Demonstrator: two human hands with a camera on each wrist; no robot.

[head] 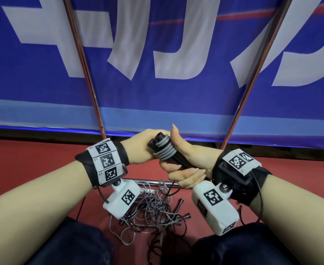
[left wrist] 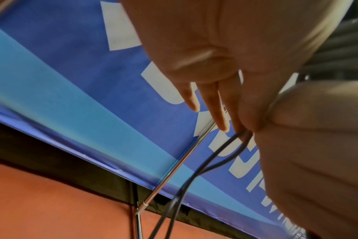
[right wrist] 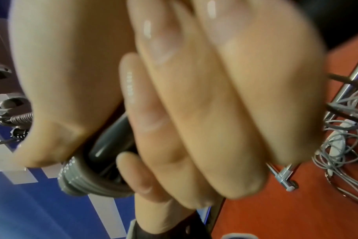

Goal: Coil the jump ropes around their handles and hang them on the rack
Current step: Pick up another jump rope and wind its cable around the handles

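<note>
Bright, even; wrist views seemingly motion-blurred.

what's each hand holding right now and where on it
The right hand grips the black handles low down, below the grey coils. The left hand holds the rope beside them.

From the head view we look forward and down over both forearms at the two hands meeting around the black handles [head: 173, 157], with the blue banner [head: 157, 88] behind and the red floor [head: 42, 159] below. The left wrist view sits very near under the left hand [left wrist: 225, 48], facing along its fingers toward the banner and one chrome rack pole [left wrist: 174, 169]. The right wrist view is nearer still: the right hand [right wrist: 194, 105] fills most of it, blurred. We find handles, banner, floor and rack poles in all three views; the rope tangle [head: 147, 207] shows in the head and right wrist views.
</note>
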